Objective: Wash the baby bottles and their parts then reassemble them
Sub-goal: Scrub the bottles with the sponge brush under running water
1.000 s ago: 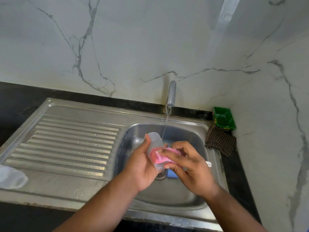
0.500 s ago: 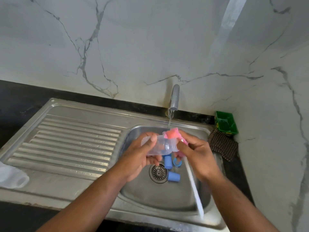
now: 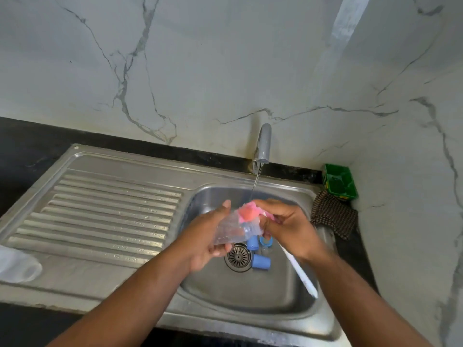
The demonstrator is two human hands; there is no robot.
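Baby bottle (image 3: 230, 230), upright a second ago, lies sideways in the gripping left hand (image 3: 205, 236); right hand (image 3: 288, 226) pinches the sponge brush (image 3: 248, 212); sink (image 3: 238, 291) holds blue caps (image 3: 260, 262).

Left grip (image 3: 204, 242), right grip (image 3: 290, 227): apparently both curled.

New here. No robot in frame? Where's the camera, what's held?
No robot: a person's two bare hands, filmed by one wide-angle camera worn on the head, looking down at a stainless steel sink. The left hand grips a clear plastic baby bottle; the right hand holds a white-handled brush with its pink sponge head against the bottle, under the running tap. By the drain lie blue plastic bottle parts. A green plastic tray and a checked cloth sit at the right; a clear plastic piece lies on the drainboard.
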